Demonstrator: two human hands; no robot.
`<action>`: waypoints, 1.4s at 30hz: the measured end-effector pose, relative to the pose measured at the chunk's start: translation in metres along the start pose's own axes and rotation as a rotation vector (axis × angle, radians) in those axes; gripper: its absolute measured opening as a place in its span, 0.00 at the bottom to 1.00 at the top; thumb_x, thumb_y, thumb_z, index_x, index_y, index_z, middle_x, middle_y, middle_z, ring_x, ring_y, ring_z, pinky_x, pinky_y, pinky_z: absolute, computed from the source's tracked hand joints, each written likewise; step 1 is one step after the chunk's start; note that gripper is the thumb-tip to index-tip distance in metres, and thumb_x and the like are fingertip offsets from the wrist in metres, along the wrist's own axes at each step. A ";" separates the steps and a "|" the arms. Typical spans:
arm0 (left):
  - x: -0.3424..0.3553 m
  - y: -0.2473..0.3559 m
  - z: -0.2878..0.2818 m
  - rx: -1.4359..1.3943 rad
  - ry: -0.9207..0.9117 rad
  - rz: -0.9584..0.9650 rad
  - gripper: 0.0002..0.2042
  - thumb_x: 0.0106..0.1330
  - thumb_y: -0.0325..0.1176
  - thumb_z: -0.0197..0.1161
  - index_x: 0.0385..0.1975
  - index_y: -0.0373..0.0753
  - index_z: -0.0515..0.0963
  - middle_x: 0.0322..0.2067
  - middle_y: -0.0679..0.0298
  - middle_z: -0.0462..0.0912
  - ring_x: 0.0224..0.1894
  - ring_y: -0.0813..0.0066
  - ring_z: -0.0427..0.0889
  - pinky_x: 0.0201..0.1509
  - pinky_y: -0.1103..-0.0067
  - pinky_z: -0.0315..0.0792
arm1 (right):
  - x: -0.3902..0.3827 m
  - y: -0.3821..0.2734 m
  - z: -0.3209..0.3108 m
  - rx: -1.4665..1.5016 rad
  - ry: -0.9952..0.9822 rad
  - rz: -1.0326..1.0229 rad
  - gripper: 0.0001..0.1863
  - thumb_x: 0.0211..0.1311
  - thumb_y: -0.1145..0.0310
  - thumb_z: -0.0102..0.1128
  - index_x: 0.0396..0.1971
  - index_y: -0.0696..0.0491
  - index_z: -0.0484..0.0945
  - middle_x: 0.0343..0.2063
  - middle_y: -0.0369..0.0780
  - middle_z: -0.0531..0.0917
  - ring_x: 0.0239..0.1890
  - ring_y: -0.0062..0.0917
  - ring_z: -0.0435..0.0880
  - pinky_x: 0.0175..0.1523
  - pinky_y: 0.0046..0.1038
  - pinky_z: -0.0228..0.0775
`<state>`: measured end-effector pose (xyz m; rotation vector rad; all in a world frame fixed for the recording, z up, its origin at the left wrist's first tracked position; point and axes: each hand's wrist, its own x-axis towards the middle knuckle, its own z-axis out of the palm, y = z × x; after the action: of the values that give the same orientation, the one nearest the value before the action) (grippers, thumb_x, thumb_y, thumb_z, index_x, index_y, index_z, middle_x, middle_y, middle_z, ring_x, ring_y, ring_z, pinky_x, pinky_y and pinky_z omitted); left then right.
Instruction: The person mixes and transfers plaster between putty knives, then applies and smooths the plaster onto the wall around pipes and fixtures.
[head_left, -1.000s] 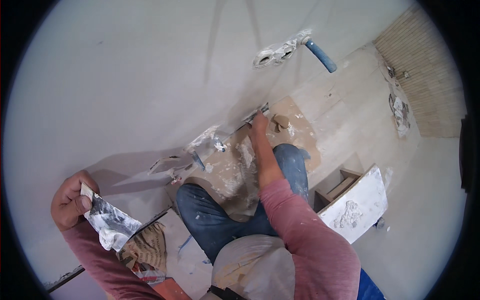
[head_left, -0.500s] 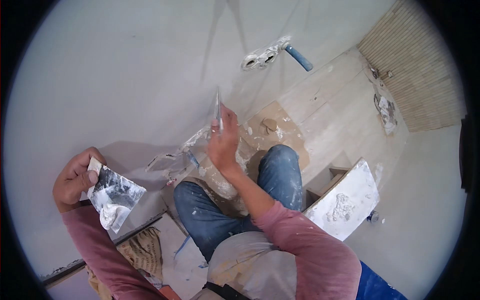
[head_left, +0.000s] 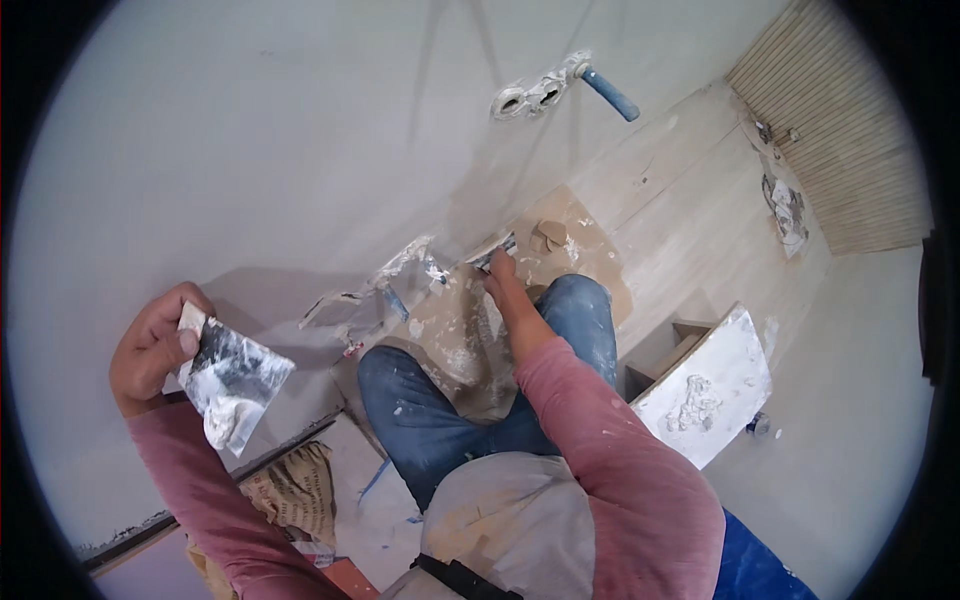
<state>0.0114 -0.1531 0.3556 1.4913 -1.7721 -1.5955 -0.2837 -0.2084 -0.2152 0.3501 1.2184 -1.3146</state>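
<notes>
My left hand (head_left: 150, 350) grips a wide putty knife (head_left: 255, 368), held out near the wall. White filler (head_left: 230, 422) sits in a lump on its smeared blade. Low between my knees and the grey wall (head_left: 250, 160), my right hand (head_left: 505, 275) holds a second putty knife (head_left: 492, 250), with its blade at or close to the bottom of the wall. Whether the blade touches the wall I cannot tell. To the left of that blade, a rough patched groove (head_left: 400, 262) has a short blue pipe (head_left: 396, 304) coming out of it.
Higher on the wall are round box openings (head_left: 530, 98) and a blue pipe stub (head_left: 608, 95). Stained cardboard (head_left: 590, 240) covers the floor before me. At right, a white board (head_left: 735, 365) with filler rests on a wooden stand. A crumpled sack (head_left: 300, 490) lies lower left.
My right hand has moved down and to the right with its putty knife, from in front of the wall to its foot. My left hand has hardly moved. The view has shifted slightly.
</notes>
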 end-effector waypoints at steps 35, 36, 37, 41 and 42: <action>0.001 -0.001 -0.008 0.051 -0.209 0.138 0.17 0.63 0.45 0.64 0.38 0.35 0.74 0.31 0.70 0.76 0.35 0.83 0.73 0.40 0.83 0.66 | -0.307 -0.150 0.076 -0.095 -0.580 -0.253 0.18 0.73 0.68 0.43 0.59 0.58 0.65 0.52 0.44 0.77 0.52 0.36 0.80 0.56 0.46 0.75; -0.001 0.002 -0.006 0.029 -0.227 0.151 0.16 0.64 0.44 0.63 0.38 0.36 0.74 0.31 0.70 0.77 0.35 0.84 0.73 0.39 0.83 0.67 | -0.317 -0.150 0.064 -0.105 -0.606 -0.273 0.19 0.73 0.70 0.42 0.60 0.59 0.64 0.53 0.45 0.77 0.54 0.37 0.79 0.58 0.47 0.75; -0.003 0.002 -0.007 0.026 -0.213 0.163 0.16 0.64 0.44 0.63 0.38 0.36 0.74 0.31 0.70 0.77 0.35 0.84 0.73 0.39 0.83 0.67 | -0.323 -0.148 0.051 -0.116 -0.619 -0.278 0.19 0.73 0.70 0.42 0.60 0.59 0.64 0.53 0.45 0.77 0.54 0.37 0.79 0.58 0.47 0.75; 0.007 -0.006 -0.002 0.034 -0.266 0.243 0.14 0.65 0.41 0.62 0.39 0.35 0.75 0.31 0.70 0.78 0.33 0.86 0.74 0.38 0.85 0.69 | -0.330 -0.129 -0.016 -0.167 -0.633 -0.280 0.20 0.72 0.70 0.45 0.60 0.60 0.64 0.53 0.46 0.78 0.54 0.38 0.80 0.58 0.45 0.75; 0.006 -0.013 0.000 -0.091 -0.226 0.241 0.13 0.64 0.39 0.61 0.40 0.35 0.74 0.31 0.70 0.79 0.33 0.86 0.76 0.38 0.84 0.70 | -0.332 -0.119 -0.033 -0.198 -0.623 -0.236 0.20 0.72 0.69 0.45 0.60 0.60 0.64 0.53 0.46 0.78 0.54 0.39 0.80 0.58 0.45 0.75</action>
<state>0.0155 -0.1561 0.3417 1.0458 -1.8866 -1.7463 -0.3326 -0.0403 0.0930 -0.3395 0.8577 -1.3472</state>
